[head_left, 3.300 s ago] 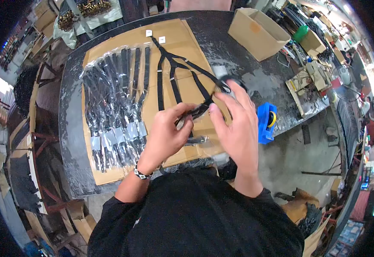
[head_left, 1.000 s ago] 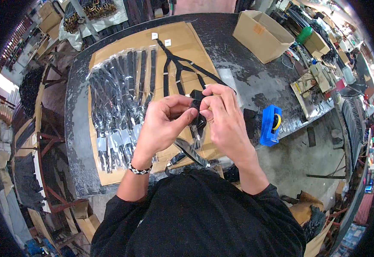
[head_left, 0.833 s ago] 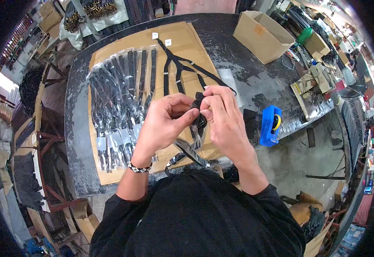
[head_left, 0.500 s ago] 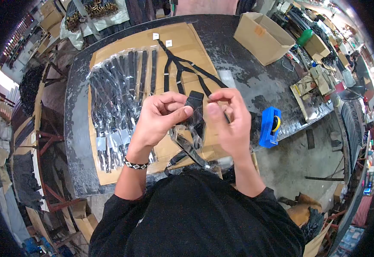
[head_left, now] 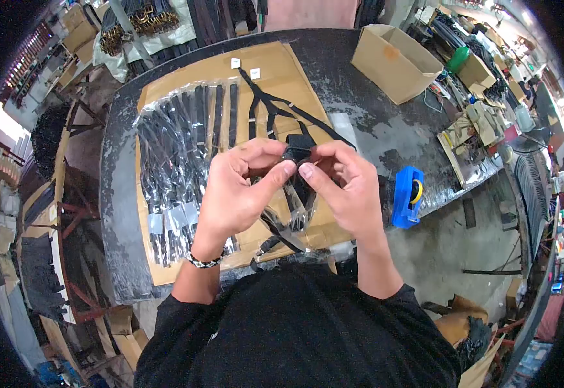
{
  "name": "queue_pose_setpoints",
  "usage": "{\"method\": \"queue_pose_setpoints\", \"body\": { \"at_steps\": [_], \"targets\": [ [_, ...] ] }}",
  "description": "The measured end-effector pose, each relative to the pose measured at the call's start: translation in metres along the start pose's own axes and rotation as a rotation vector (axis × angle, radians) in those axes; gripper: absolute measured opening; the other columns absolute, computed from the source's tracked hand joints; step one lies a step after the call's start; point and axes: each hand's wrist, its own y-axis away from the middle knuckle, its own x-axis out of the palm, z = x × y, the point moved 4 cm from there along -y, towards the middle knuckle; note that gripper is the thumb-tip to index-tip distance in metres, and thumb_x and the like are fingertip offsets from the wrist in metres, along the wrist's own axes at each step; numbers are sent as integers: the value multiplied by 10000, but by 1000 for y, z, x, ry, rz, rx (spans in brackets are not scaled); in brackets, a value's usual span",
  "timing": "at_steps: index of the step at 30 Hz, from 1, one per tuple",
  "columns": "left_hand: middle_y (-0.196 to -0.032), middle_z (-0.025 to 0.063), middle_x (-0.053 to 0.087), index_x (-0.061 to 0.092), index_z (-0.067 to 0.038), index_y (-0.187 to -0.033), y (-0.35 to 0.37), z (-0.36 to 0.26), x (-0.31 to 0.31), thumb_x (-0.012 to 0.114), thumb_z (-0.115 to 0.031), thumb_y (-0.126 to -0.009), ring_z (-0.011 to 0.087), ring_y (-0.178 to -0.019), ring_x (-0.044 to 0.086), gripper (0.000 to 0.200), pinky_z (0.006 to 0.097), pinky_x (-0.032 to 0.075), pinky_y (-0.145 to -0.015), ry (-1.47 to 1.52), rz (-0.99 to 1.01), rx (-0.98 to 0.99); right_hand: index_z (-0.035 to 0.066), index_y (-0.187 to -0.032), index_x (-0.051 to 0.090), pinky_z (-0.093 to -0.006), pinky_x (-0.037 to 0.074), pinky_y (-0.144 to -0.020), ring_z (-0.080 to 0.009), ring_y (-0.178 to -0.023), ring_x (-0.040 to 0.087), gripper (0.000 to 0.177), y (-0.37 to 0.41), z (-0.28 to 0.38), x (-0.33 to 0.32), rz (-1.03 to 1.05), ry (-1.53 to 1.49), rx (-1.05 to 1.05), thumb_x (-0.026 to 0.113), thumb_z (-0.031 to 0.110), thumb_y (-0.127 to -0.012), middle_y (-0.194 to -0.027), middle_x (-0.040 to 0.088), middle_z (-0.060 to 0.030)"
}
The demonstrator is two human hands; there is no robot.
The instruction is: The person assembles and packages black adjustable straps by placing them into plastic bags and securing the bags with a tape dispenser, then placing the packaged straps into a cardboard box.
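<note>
Between my two hands is a folded black elastic strap [head_left: 301, 143], apparently part of a pair of suspenders, with clear plastic [head_left: 300, 202] hanging below it. My left hand [head_left: 240, 191] pinches its left side between thumb and fingers. On the other side, the thumb and fingers of my right hand [head_left: 348, 187] close on it too. My hands hide much of the strap. Beyond them, a pair of black suspenders [head_left: 266, 97] lies spread on a cardboard sheet [head_left: 275, 58]. To the left lie several bagged black suspenders [head_left: 175, 139].
A blue tape dispenser [head_left: 406, 197] stands right of my right hand on the dark table [head_left: 398, 139]. An open cardboard box [head_left: 395, 64] is at the back right. Two small white tags [head_left: 255, 74] lie near the sheet's far edge.
My right hand has moved left and now pinches the strap beside my left hand. The thumbs have come close together.
</note>
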Motion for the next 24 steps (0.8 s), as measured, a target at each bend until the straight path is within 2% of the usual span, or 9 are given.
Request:
{"method": "queue_pose_setpoints", "body": {
  "at_steps": [4,7,10,11,14,24],
  "targets": [
    [-934,127,745,631,85,-1081,-2,-25,-5,720,-62,-903,95,-866,669,247,252,538,-778,-177,-57,78,8,-943,630,-247,487,-670,-81,-735,598,161,-10,12,1,-36,45,-61,742,105,-881,-854,654,-24],
    [-916,111,742,623,75,-1097,-6,-28,-10,715,-66,-913,77,-829,648,249,235,524,-735,-180,-4,119,10,-940,628,-244,475,-662,-77,-729,582,179,-14,20,4,-37,21,-59,757,114,-873,-837,635,-21],
    [-892,88,736,611,63,-1123,-6,-33,-10,709,-64,-921,60,-794,618,258,221,503,-695,-124,21,61,8,-928,625,-243,465,-649,-76,-718,565,179,-19,23,3,17,-11,-62,760,109,-869,-814,609,-13],
    [-857,37,722,604,47,-1146,-6,-34,-12,702,-62,-928,43,-777,591,263,206,476,-669,-128,49,34,8,-926,626,-242,461,-648,-76,-716,561,177,-20,24,3,35,11,-89,760,108,-869,-810,603,-10],
    [-863,20,708,626,48,-1113,-10,-26,-17,700,-59,-929,39,-797,599,226,203,492,-687,-20,108,-37,8,-919,629,-240,455,-651,-76,-716,551,170,-22,25,3,74,40,-145,760,105,-870,-803,593,-5],
    [-927,39,702,673,84,-1075,-7,-15,-28,691,-9,-914,60,-853,645,186,207,528,-731,150,107,17,10,-920,632,-242,456,-671,-76,-726,547,168,-19,18,4,91,-23,-148,759,110,-873,-805,608,-7]
  ]
}}
